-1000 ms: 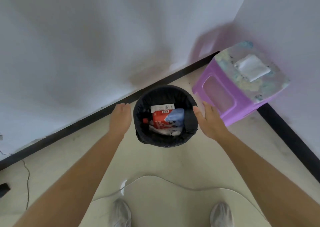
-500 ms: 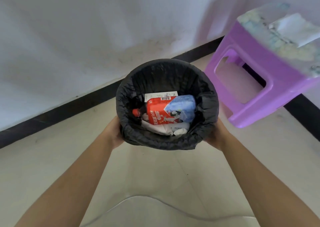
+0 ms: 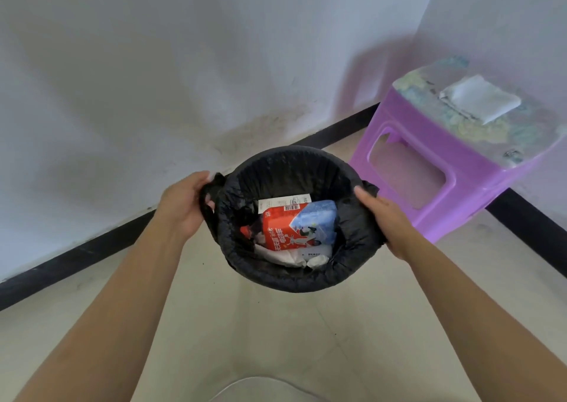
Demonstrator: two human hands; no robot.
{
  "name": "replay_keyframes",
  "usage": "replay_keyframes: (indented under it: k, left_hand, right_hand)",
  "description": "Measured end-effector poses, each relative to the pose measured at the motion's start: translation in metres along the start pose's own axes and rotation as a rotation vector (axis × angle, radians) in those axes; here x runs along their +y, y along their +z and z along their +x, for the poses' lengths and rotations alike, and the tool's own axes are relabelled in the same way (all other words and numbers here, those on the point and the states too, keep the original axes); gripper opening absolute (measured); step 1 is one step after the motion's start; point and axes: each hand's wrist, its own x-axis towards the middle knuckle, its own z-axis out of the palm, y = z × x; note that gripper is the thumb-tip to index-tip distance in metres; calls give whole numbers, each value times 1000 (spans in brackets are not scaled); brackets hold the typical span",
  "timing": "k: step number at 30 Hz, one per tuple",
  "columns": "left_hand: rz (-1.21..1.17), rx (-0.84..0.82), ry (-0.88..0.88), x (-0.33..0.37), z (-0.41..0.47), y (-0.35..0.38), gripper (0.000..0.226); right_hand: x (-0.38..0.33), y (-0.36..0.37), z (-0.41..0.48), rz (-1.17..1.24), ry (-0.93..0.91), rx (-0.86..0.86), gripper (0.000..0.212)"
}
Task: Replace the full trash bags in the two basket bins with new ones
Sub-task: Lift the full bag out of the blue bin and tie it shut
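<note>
Pale floor (image 3: 276,340), white wall behind. I note the left hand (image 3: 181,208) curled round a loop at the rim of the black trash bag (image 3: 291,282); the right hand (image 3: 389,220) grips the opposite rim. Bag hangs open between both hands, red carton (image 3: 282,233) inside. Purple stool (image 3: 429,162) just beyond the right hand.

One wide-angle view, worn on the person's head, faces forward and steeply down into a room corner (image 3: 426,18). The forearms (image 3: 122,294) enter from the bottom edge; the left hand (image 3: 181,208) and right hand (image 3: 389,223) meet at the black trash bag (image 3: 291,168) mid-frame, close under the lens. A purple stool (image 3: 408,137) fills the right side.
</note>
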Motion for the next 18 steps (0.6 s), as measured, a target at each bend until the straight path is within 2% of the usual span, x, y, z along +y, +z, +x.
replay_keyframes:
  k: [2,5,6,7,9,11,14,16,18]
  left_hand:
    - [182,-60,74,12,-17,32,12]
    - [618,-32,284,6,-40,73,41]
    - [705,-82,375,1,-49,84,44]
    - [789,-180,462,-4,-59,93,45]
    - [903,-416,553,-11,-78,107,43]
    - [791,-606,536,-12,-97,117,37]
    - [497,-754,496,3,-118,130,32]
    - [424,-748,553,16,-122,137,31]
    - [368,-671,602,30,-117,135,30]
  right_hand:
    - [-1,8,1,-126,-74,144,29]
    - [1,20,3,-278,-126,309,8]
    - [0,26,1,-339,-137,362,2]
    - [1,29,1,-394,-140,418,10]
    - [5,34,1,-441,-129,485,11]
    - [5,38,0,-519,-140,525,12]
    - [1,43,-3,-625,-181,522,16]
    - [-4,39,-4,-782,-187,447,22]
    - [-13,27,-3,-1012,-218,382,39]
